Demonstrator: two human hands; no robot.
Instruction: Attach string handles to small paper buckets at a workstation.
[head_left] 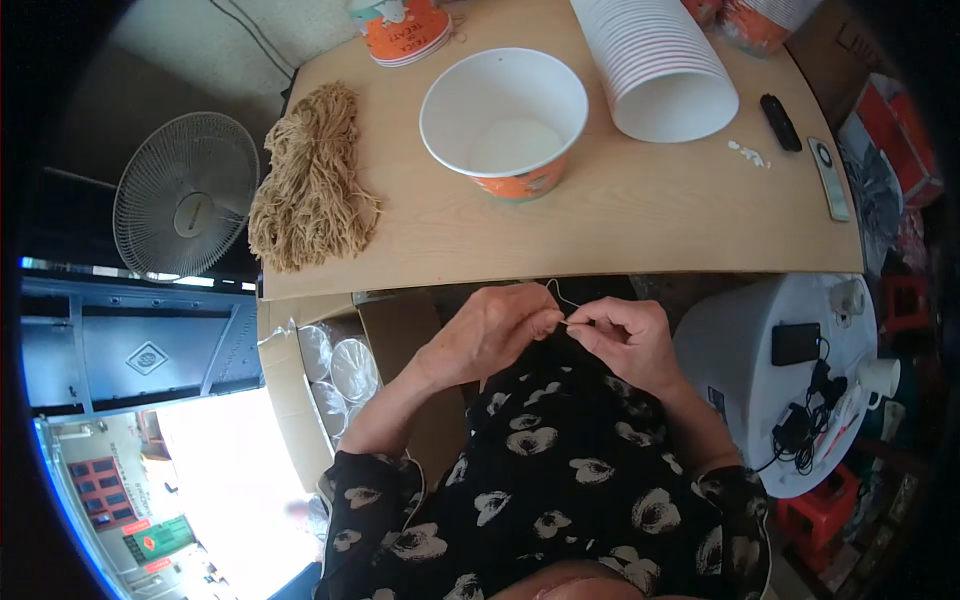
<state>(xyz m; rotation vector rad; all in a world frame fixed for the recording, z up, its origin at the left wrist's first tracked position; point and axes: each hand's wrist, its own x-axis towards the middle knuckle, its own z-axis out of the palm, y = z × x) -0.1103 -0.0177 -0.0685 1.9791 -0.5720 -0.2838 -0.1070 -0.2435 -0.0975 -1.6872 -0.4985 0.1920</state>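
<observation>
Beige thin string [565, 322] is pinched in the closed fingertip grip of both left hand [497, 325] and right hand [632, 340], just before the light-brown wooden desk [450, 245]. On it, a shaggy tan bundle [315, 185] and a white-and-orange round paper tub [507, 125] are placed.

Round fan [194, 215], white mug [878, 377]
</observation>
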